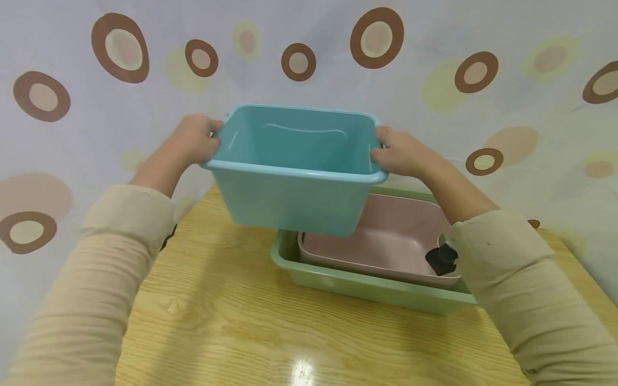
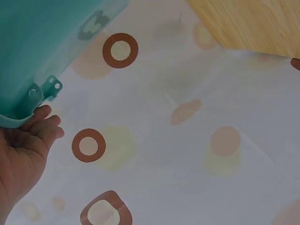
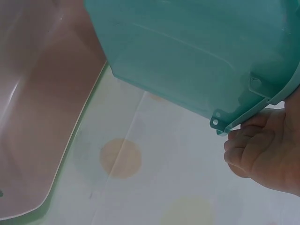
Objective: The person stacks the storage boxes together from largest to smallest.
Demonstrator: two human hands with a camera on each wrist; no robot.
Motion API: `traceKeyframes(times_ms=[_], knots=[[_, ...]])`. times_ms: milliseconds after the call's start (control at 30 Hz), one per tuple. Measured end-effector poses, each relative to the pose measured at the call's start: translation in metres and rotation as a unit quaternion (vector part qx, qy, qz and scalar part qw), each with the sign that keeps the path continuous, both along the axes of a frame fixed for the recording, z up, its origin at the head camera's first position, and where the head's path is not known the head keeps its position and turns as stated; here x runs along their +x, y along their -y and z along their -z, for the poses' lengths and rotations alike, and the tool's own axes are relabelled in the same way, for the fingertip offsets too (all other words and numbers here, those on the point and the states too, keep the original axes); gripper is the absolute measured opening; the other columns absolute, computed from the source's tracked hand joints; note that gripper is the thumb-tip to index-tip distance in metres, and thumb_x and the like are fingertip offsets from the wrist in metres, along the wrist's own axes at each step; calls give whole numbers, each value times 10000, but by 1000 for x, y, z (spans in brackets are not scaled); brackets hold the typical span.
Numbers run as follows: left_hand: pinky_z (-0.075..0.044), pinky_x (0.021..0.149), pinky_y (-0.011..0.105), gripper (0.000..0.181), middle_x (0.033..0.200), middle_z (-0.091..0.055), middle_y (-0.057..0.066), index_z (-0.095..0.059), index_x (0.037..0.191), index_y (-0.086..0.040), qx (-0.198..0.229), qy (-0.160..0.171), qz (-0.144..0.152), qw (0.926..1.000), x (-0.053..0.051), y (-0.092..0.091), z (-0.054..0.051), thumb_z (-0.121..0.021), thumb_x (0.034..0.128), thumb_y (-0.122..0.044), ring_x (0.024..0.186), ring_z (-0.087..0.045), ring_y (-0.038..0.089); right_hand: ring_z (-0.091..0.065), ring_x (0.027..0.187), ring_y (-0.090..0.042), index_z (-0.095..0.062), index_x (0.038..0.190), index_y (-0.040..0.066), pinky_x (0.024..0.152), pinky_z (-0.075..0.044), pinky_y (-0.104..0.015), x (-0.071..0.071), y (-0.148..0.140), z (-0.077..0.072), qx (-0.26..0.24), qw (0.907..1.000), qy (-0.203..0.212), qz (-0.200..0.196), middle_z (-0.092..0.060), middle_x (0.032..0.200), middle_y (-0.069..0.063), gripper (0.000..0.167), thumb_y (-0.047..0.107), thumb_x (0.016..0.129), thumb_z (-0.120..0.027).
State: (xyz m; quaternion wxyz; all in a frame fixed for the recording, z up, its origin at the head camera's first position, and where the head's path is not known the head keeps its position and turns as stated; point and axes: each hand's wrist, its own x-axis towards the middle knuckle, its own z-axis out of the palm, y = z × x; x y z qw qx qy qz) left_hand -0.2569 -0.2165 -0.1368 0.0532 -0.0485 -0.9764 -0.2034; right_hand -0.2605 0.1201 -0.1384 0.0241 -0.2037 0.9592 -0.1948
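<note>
A deep turquoise plastic bin point(image 1: 289, 198) is held up in the air above the table, its open top tilted toward me. My left hand point(image 1: 195, 138) grips its left rim, and the left wrist view shows that hand's fingers point(image 2: 44, 126) curled under the rim beside small tabs with holes. On the opposite end, my right hand point(image 1: 401, 151) grips the right rim; its fingers point(image 3: 248, 145) curl beneath the edge in the right wrist view. Below and to the right, a pink bin point(image 1: 386, 241) sits inside a wider green bin point(image 1: 367, 289).
The nested bins stand on a wooden table point(image 1: 232, 327), under my right forearm. Behind the table hangs a pale sheet point(image 1: 328, 32) with brown and yellow circles. Dark straps point(image 1: 441, 260) show at the wrists.
</note>
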Motion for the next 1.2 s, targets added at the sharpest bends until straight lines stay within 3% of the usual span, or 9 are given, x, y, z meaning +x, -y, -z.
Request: traceKeyframes(times_ms=[167,400,633,767,833,900,1033,1167,1200], knots=[[-402,790,421,498,1114,-566,202,-397,1394,-27,-217,30,33,9998,-3,-7,0,-349,899,-59,909,-496,306,-455,944,-348,-407,1145,-41,798,-366,-465,1,-11,0,-35,10000,44,69,-456,1020,-192,332,150,883,-337],[-393,761,374,497,1194,-522,223,-393,1376,24,-64,-9,356,9993,-5,-14,1,-351,882,-19,918,-473,314,-450,943,-355,-408,1124,-46,795,-361,-473,0,-21,-1,116,9999,63,108,-449,992,-193,323,170,895,-334],[-385,688,321,477,1110,-558,223,-434,1351,35,-61,-41,532,9986,-10,-20,3,-361,885,-31,790,-468,272,-410,1085,-391,-297,1373,-47,903,-348,-551,1,-30,-2,52,9992,336,210,-441,1258,-257,527,178,898,-331],[-364,631,278,417,1230,-563,208,-561,1237,47,-38,1,575,9983,-11,-24,4,-356,881,-29,692,-438,233,-391,1105,-391,-290,1373,-49,909,-337,-548,3,-35,-2,55,9989,392,244,-416,1285,-260,532,176,893,-326],[-355,613,267,337,1177,-580,221,-621,1073,44,-37,-29,616,9981,-12,-27,5,-355,876,-24,652,-418,214,-380,1137,-397,-263,1400,-48,920,-329,-553,4,-39,-2,64,9986,435,282,-392,1333,-266,559,180,893,-323],[-351,600,260,264,1263,-554,211,-605,932,42,-78,-35,660,9978,-13,-30,6,-356,879,-26,621,-397,195,-361,1176,-404,-204,1439,-49,939,-318,-563,5,-42,-2,59,9983,482,322,-344,1401,-276,605,185,894,-324],[-359,610,271,375,1328,-515,204,-608,1141,48,-164,-9,717,9973,-15,-37,8,-350,879,-24,631,-391,193,-291,1288,-428,-80,1473,-32,982,-285,-579,8,-50,-1,51,9974,596,405,-203,1495,-282,667,198,897,-325],[-370,676,305,359,1104,-581,207,-611,1103,55,-123,-112,732,9972,-16,-44,9,-349,868,-16,747,-433,243,-285,1293,-428,-77,1478,-17,973,-289,-566,10,-58,-2,70,9970,618,469,-197,1498,-280,670,196,893,-325],[-378,695,310,315,1045,-577,200,-615,1023,56,-43,-145,732,9972,-16,-46,10,-353,862,-14,793,-452,254,-291,1282,-424,-73,1480,-11,961,-292,-561,10,-60,-2,77,9967,636,493,-199,1497,-282,671,197,892,-322]])
